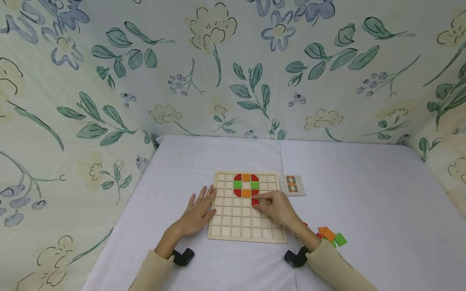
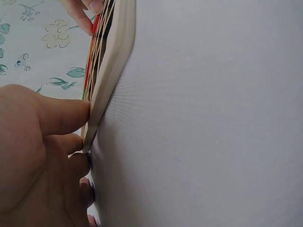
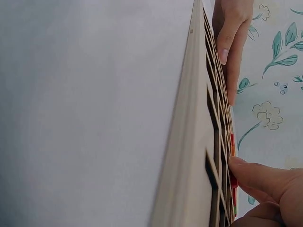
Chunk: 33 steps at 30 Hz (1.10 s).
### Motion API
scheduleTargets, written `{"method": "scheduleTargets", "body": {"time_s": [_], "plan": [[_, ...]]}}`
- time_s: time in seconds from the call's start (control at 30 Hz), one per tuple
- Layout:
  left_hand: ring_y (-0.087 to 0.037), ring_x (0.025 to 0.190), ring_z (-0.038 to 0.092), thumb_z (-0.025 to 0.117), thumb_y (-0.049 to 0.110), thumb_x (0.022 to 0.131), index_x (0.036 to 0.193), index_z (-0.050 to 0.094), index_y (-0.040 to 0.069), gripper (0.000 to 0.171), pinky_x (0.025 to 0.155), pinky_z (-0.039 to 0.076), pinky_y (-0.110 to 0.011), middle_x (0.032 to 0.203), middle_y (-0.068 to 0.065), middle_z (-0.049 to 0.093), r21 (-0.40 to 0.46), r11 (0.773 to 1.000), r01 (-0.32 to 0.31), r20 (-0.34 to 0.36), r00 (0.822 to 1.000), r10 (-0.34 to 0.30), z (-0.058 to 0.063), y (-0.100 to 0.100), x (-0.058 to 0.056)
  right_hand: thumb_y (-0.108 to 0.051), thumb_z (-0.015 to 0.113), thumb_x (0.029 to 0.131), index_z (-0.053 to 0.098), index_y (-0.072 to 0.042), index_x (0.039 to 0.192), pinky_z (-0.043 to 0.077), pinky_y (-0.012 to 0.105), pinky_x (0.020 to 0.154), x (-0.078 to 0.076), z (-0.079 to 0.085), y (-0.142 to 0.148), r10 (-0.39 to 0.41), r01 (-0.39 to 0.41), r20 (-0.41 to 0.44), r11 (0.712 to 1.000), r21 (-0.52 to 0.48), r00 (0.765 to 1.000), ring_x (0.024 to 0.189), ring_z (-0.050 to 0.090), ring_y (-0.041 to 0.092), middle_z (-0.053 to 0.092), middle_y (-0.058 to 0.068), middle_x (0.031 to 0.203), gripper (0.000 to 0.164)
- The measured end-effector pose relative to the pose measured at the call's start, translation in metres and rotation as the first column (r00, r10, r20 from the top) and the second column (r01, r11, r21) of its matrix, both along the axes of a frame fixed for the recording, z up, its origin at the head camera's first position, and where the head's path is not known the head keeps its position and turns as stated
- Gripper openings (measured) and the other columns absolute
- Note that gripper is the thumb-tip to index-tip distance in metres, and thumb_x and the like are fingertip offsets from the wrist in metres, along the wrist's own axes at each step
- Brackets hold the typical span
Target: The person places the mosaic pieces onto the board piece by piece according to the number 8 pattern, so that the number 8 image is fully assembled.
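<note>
A wooden grid board (image 1: 226, 221) lies on the cloth, a ring of red, orange (image 1: 246, 177) and green (image 1: 238, 184) tiles set in its upper middle cells. My left hand (image 1: 196, 213) rests along the board's left edge, fingers spread and fairly straight. In the left wrist view its thumb (image 2: 66, 116) touches the board's side. Just below the ring's lower right corner, my right hand (image 1: 278, 207) pinches a red tile (image 1: 255, 202) between thumb and fingers, at a cell. The right wrist view shows red tile (image 3: 234, 182) at those fingertips, mostly covered by them.
A small pattern card (image 1: 299, 186) with a coloured grid lies against the board's upper right side. Loose orange, red and green tiles (image 1: 340, 239) are piled to the right of my right forearm, which partly hides them. A floral cloth (image 1: 218, 97) hangs behind the table.
</note>
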State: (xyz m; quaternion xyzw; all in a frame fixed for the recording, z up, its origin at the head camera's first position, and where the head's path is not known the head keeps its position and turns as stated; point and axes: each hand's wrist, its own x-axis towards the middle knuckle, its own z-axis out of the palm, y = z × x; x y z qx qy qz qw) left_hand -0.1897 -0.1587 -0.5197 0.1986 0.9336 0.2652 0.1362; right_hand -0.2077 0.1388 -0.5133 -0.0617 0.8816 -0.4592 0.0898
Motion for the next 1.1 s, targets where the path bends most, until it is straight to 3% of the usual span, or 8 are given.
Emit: {"method": "scheduleTargets", "body": {"time_s": [1.1], "plan": [[-0.036,0.163,-0.005,0.042,0.025,0.112,0.166,0.009,0.006,0.067,0.128,-0.004,-0.065,0.175,-0.010,0.002,0.006,1.000,-0.002,0.010,1.000,0.002,0.0006,-0.0003,0.0000,-0.017,0.090,0.080,0.085,-0.017,0.102,0.017,0.020,0.046,-0.0007,-0.0036,0.0017,-0.055,0.056,0.031,0.997,-0.043,0.998,0.049,0.028,0.009,0.038,-0.004,0.050,0.023]]}}
